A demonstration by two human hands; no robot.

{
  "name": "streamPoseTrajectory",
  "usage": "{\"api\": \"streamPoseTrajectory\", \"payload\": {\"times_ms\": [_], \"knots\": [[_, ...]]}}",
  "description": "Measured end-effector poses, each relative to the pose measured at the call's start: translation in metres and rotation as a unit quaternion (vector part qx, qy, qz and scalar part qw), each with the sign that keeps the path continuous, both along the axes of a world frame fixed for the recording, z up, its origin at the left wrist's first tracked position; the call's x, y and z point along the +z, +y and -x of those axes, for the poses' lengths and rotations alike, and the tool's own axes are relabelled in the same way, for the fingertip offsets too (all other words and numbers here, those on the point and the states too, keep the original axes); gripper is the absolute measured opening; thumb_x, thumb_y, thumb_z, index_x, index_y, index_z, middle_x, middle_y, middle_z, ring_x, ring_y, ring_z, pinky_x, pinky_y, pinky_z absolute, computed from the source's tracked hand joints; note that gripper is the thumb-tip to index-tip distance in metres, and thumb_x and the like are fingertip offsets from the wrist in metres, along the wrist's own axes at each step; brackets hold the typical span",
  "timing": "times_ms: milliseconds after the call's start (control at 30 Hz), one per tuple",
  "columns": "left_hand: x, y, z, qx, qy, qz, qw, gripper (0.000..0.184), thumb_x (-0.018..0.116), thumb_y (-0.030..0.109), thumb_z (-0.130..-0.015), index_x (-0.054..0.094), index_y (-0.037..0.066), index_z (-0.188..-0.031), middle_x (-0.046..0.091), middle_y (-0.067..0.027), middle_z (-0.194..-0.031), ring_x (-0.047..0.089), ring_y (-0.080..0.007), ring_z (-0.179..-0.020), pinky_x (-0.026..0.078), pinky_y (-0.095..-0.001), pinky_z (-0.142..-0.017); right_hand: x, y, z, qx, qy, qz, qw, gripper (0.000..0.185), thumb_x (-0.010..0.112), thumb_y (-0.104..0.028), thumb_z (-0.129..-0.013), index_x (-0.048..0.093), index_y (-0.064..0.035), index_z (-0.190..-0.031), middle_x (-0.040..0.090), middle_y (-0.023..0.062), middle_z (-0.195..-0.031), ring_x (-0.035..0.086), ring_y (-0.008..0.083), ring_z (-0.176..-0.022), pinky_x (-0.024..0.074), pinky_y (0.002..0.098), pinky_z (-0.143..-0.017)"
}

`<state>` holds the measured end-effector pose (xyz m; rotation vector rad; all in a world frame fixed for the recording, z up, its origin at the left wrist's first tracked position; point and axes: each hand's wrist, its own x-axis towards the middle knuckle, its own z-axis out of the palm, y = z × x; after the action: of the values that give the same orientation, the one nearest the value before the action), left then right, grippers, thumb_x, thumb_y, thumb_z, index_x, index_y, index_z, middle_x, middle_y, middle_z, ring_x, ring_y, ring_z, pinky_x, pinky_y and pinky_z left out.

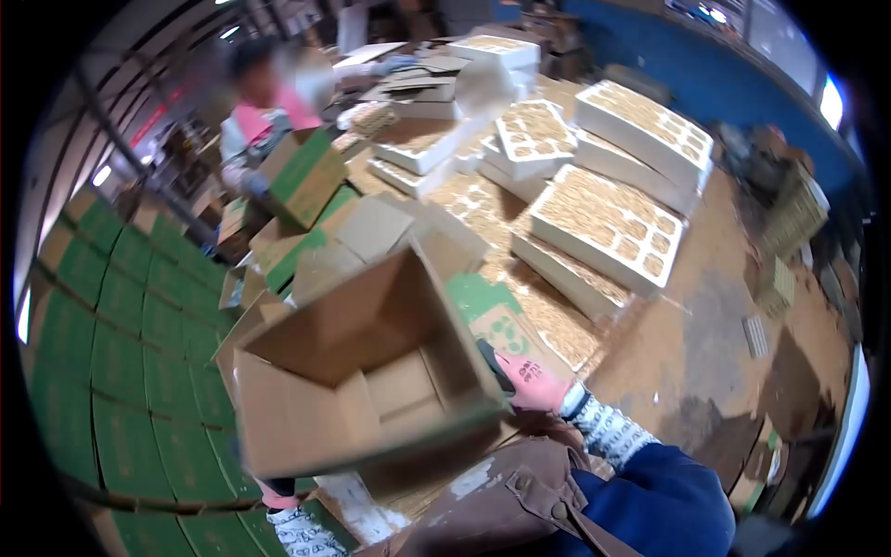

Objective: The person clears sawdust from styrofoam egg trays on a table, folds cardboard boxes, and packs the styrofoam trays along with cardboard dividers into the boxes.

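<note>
Brown canvas apron (515,487) and navy sleeve (664,501) mark the near edge of a packing area, where a worker steadies an open corrugated carton (371,395) directly before the body, its mouth tipped toward the wearer and its bare inner walls and floor flaps showing; the right hand (536,381), in a pink glove with dark fingertips, grips the carton's right side, fingers laid against the wall; the left hand (277,495) shows only a strip of glove above its patterned cuff (304,534) at the lower left corner, the rest hidden by the carton, so whether it pinches or merely supports cannot be told.

By appearances, the step in hand is holding and turning the carton; the next move seems to call for an even hold on both sides and a check that the floor flaps lie flat.

Just beyond the right hand lies a green-printed cardboard piece (492,311); farther on, white foam trays (608,223) stand in uneven stacks, their round compartments surrounded by tan, straw-like fill; at left, green cartons (130,371) form a wall; beyond, a co-worker in a pink collar (251,123) handles a green-and-brown box (302,176); a blue wall (687,79) closes the background.
</note>
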<state>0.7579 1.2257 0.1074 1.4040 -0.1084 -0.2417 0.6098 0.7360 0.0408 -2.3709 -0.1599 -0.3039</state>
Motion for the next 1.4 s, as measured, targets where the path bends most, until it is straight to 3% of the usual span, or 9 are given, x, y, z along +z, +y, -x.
{"api": "streamPoseTrajectory", "payload": {"times_ms": [67, 233, 300, 900, 967, 1067, 1233, 1300, 1400], "knots": [[0.054, -0.057, -0.004, -0.04, -0.025, -0.544, 0.838, 0.046, 0.058, 0.028, -0.086, 0.051, 0.0, -0.121, 0.053, -0.0182, -0.12, 0.049, -0.0275, -0.114, 0.035, -0.0363, -0.099, -0.027, -0.02, 0.013, 0.011, 0.011, 0.113, 0.993, 0.064, 0.068, -0.026, -0.072, 0.044, -0.007, -0.128, 0.046, 0.0204, -0.128, 0.042, 0.0355, -0.12, 0.0349, 0.0391, -0.101], [0.077, -0.136, -0.014, 0.034, -0.23, -0.316, 0.92, 0.049, 0.062, 0.007, -0.08, 0.048, -0.004, -0.125, 0.056, -0.0153, -0.118, 0.054, -0.0219, -0.106, 0.041, -0.0318, -0.091, 0.054, -0.161, 0.052, -0.596, -0.265, -0.163, 0.74, 0.073, 0.062, -0.032, -0.085, 0.025, 0.0067, -0.134, 0.043, 0.0224, -0.129, 0.043, 0.0264, -0.119, 0.034, 0.0371, -0.101], [0.062, -0.125, -0.028, 0.038, -0.168, -0.317, 0.933, 0.048, 0.061, 0.005, -0.08, 0.047, -0.006, -0.125, 0.056, -0.013, -0.117, 0.055, -0.0176, -0.101, 0.043, -0.03, -0.088, 0.021, -0.251, 0.071, -0.43, -0.187, -0.541, 0.698, 0.066, 0.066, -0.024, -0.082, 0.033, 0.0036, -0.132, 0.054, 0.0143, -0.119, 0.049, 0.0198, -0.111, 0.0399, 0.0325, -0.095], [0.081, -0.159, -0.011, 0.051, -0.042, -0.249, 0.966, 0.019, 0.058, 0.021, -0.086, 0.06, 0.002, -0.086, 0.051, 0.0036, -0.062, 0.045, -0.0058, -0.054, 0.035, -0.0222, -0.048, 0.211, -0.069, 0.024, -0.114, -0.112, -0.327, 0.932, 0.033, 0.05, -0.011, -0.091, 0.051, 0.005, -0.119, 0.059, 0.0122, -0.111, 0.058, 0.0189, -0.103, 0.0475, 0.0304, -0.09], [0.039, -0.137, -0.026, 0.011, -0.368, -0.387, 0.845, 0.02, 0.054, 0.017, -0.089, 0.059, 0.0, -0.099, 0.061, -0.0034, -0.087, 0.056, -0.0164, -0.081, 0.044, -0.032, -0.073, 0.236, -0.04, 0.004, -0.082, 0.074, -0.633, 0.766, 0.032, 0.052, -0.004, -0.088, 0.051, 0.0053, -0.118, 0.062, 0.0104, -0.105, 0.06, 0.016, -0.098, 0.0481, 0.0289, -0.087], [-0.044, -0.091, -0.023, 0.039, -0.029, 0.258, 0.965, 0.033, 0.048, 0.017, -0.091, 0.051, 0.003, -0.121, 0.05, -0.0135, -0.121, 0.046, -0.0259, -0.113, 0.038, -0.0347, -0.096, 0.217, -0.021, -0.021, 0.05, 0.007, -0.212, 0.976, 0.038, 0.06, -0.006, -0.083, 0.054, 0.0004, -0.12, 0.057, 0.0134, -0.119, 0.056, 0.0209, -0.108, 0.0435, 0.0326, -0.095], [-0.001, -0.097, -0.002, 0.022, -0.377, -0.346, 0.859, 0.035, 0.058, 0.015, -0.087, 0.051, -0.003, -0.116, 0.054, -0.0112, -0.109, 0.05, -0.0183, -0.101, 0.039, -0.0288, -0.091, 0.201, -0.022, -0.048, 0.103, 0.042, -0.004, 0.994, 0.036, 0.059, -0.008, -0.084, 0.056, -0.0034, -0.12, 0.058, 0.0104, -0.119, 0.055, 0.0182, -0.111, 0.0421, 0.0303, -0.096], [0.008, -0.117, 0.002, 0.052, -0.158, -0.194, 0.967, 0.037, 0.059, 0.016, -0.086, 0.052, -0.004, -0.117, 0.056, -0.0101, -0.104, 0.052, -0.0171, -0.096, 0.041, -0.0285, -0.088, 0.189, -0.034, -0.062, 0.013, 0.204, -0.37, 0.906, 0.035, 0.059, -0.015, -0.085, 0.057, -0.0023, -0.117, 0.061, 0.0085, -0.113, 0.059, 0.0156, -0.102, 0.045, 0.0287, -0.09], [0.027, -0.137, 0.009, 0.053, -0.098, -0.058, 0.992, 0.038, 0.058, 0.003, -0.083, 0.052, -0.007, -0.118, 0.061, -0.0086, -0.101, 0.055, -0.0139, -0.093, 0.044, -0.0263, -0.084, 0.195, -0.029, -0.068, -0.04, 0.232, -0.146, 0.961, 0.043, 0.065, -0.026, -0.081, 0.058, 0.0006, -0.114, 0.066, 0.0067, -0.093, 0.06, 0.0151, -0.079, 0.0477, 0.0285, -0.074]]}}
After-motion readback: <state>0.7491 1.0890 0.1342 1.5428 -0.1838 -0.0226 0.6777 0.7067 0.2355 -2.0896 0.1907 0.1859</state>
